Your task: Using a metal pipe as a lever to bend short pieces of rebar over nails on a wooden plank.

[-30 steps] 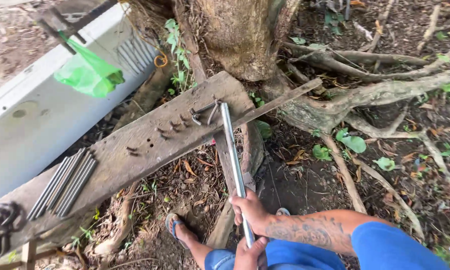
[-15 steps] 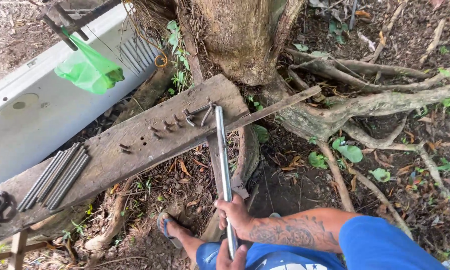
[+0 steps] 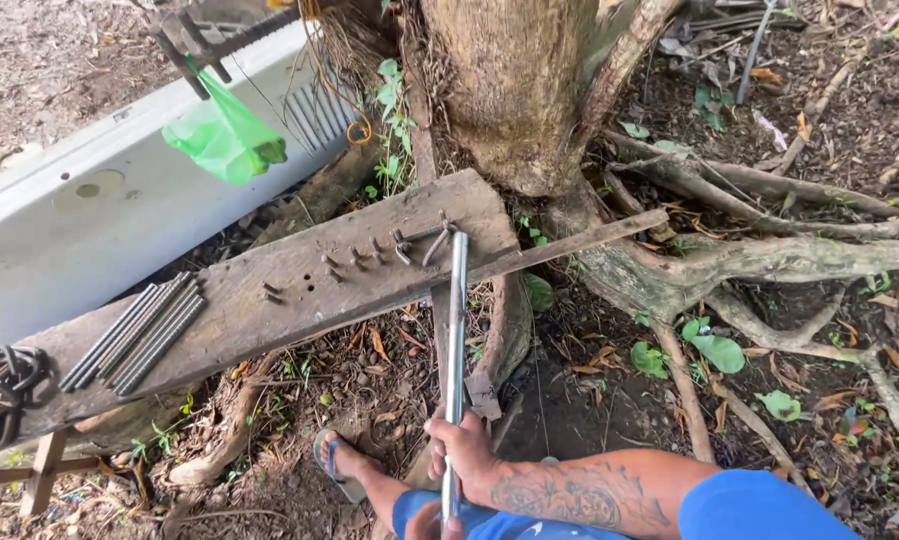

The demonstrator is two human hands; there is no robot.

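Both the right hand (image 3: 466, 455) and left hand (image 3: 431, 523) gripped the stiff, probably heavy steel pipe (image 3: 455, 340) at its near end, far from the plank (image 3: 269, 300).

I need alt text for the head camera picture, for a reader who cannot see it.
Both hands, right hand above left hand, grip a long metal pipe whose far end meets bent pegs on a weathered wooden plank beside a tree trunk. Steel rods lie on the plank's left end.
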